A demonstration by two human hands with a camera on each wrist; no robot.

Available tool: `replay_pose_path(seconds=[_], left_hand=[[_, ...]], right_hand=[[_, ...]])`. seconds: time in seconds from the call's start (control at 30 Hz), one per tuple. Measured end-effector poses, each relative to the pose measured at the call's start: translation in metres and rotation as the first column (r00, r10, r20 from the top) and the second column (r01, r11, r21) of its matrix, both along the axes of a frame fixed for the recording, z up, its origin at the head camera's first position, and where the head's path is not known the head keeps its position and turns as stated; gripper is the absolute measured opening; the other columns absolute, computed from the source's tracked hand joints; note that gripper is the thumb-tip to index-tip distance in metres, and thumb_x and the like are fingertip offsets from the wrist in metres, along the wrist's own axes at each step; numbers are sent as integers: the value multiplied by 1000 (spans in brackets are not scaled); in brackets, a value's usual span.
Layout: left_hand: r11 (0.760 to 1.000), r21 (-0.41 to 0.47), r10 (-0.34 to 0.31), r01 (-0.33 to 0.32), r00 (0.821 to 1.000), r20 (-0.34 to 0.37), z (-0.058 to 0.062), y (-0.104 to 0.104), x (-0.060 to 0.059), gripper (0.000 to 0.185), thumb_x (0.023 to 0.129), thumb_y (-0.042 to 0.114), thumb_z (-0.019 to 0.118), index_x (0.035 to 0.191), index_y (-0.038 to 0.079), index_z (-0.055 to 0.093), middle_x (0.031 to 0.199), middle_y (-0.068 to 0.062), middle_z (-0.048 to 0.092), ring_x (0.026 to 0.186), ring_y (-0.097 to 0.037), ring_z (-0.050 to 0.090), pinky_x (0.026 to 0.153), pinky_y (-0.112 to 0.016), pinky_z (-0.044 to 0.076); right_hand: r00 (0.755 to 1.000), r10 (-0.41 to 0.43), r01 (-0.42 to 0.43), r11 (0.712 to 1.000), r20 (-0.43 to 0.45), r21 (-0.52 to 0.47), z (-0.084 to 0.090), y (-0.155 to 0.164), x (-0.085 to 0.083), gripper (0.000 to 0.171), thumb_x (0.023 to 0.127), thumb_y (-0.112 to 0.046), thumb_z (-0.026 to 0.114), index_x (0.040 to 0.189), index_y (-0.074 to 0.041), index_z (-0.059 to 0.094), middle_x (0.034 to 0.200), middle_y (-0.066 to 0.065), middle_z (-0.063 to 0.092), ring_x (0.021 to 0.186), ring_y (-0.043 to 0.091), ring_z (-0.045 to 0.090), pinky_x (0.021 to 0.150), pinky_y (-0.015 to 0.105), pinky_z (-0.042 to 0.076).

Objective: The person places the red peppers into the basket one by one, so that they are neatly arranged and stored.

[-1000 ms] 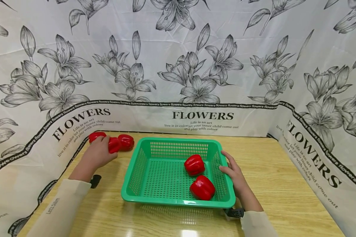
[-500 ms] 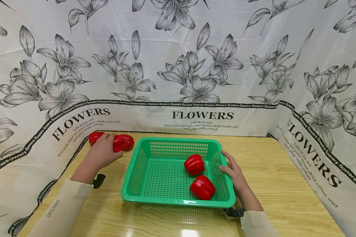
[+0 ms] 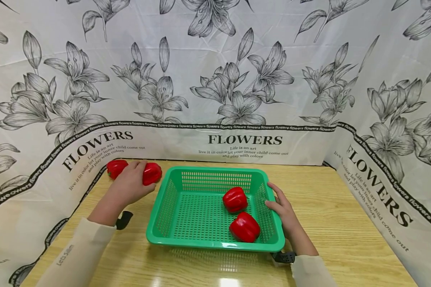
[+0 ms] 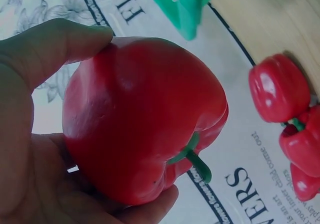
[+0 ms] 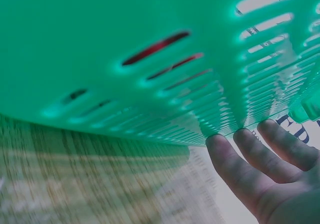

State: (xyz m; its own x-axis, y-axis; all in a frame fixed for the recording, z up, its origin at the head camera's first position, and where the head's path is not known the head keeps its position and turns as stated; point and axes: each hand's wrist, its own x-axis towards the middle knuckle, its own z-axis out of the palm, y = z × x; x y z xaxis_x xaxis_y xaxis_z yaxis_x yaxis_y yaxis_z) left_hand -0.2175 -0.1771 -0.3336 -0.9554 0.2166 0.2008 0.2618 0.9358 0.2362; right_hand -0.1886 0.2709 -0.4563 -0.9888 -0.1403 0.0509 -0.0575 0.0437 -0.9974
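Note:
A red bell pepper with a green stem [image 4: 145,119] is in my left hand [image 3: 131,185], between thumb and curled fingers. In the head view that hand is at the back left of the table, with red showing at its fingertips. Part of another red pepper [image 3: 116,168] shows to its left. My right hand [image 3: 287,215] holds the right rim of the green plastic basket [image 3: 215,244], thumb on top. Its other fingers [image 5: 265,164] touch the slotted outer wall in the right wrist view. Inside the basket lie two red peppers [image 3: 235,199], [image 3: 245,227], toward its right.
More red peppers [image 4: 279,88] lie at the right edge of the left wrist view. A flower-printed cloth [image 3: 244,143] rises behind the wooden table [image 3: 337,215] and along both sides.
My left hand has moved a little to the right, toward the basket, uncovering more of the pepper on its left. The right hand and the basket have stayed in place.

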Motion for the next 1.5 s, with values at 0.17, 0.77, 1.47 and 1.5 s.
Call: replay_pose_path(seconds=[0.17,0.77,1.47,1.5], left_hand=[[1000,17,-17,17,999,28,2,9,3,71,84,30,67,139,-6,41,134,-29,47,112,-45,52,86,-57,53],[993,9,-116,116,985,130,1,43,15,75,83,34,71,142,-1,41,139,-24,48,116,-39,53,85,-51,56],[964,96,-262,247,942,211,-14,77,24,75,82,40,74,142,5,46,136,-14,52,113,-29,57,84,-43,57],[964,103,-263,246,940,217,-15,78,25,76,81,41,74,142,5,46,136,-13,52,113,-29,57,84,-43,57]], right_hand=[[1000,-1,1,1000,-3,4,0,0,0,63,100,-18,46,155,-21,15,148,27,33,107,29,64,82,48,57],[1000,-5,5,1000,-8,11,0,0,0,63,100,-17,46,155,-20,15,148,28,34,108,32,63,82,49,57],[1000,-3,3,1000,-12,0,-2,1,-1,62,100,-18,46,155,-20,16,147,28,35,107,32,64,82,49,57],[1000,-5,5,1000,-11,1,-2,1,-1,62,100,-18,46,155,-20,16,147,28,35,108,33,64,82,49,57]])
